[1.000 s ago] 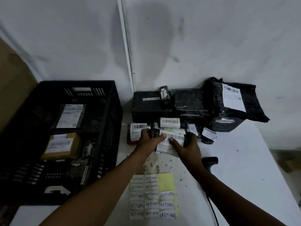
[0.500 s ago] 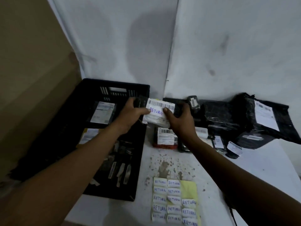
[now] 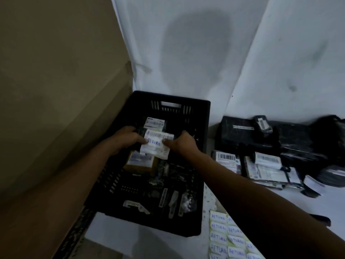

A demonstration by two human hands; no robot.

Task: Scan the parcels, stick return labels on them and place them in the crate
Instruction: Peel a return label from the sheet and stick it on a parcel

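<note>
A small dark parcel (image 3: 156, 146) with a white barcode slip and a handwritten RETURN label hangs inside the black plastic crate (image 3: 186, 107). My left hand (image 3: 127, 140) grips its left end and my right hand (image 3: 182, 143) grips its right end, thumbs on the label. Below it in the crate lie a brown parcel (image 3: 141, 164) and a dark parcel with a white label (image 3: 155, 123) at the back. A yellow sheet of RETURN labels (image 3: 226, 238) lies on the table at the lower right, partly hidden by my right forearm.
Several black parcels with barcode labels (image 3: 265, 144) are piled on the white table at the right, against the wall. A large brown cardboard panel (image 3: 56, 90) stands along the crate's left side. Torn label scraps (image 3: 168, 199) litter the crate floor.
Both hands carried the labelled parcel left from over the table's pile and lowered it into the crate. My view swung left toward the crate.
</note>
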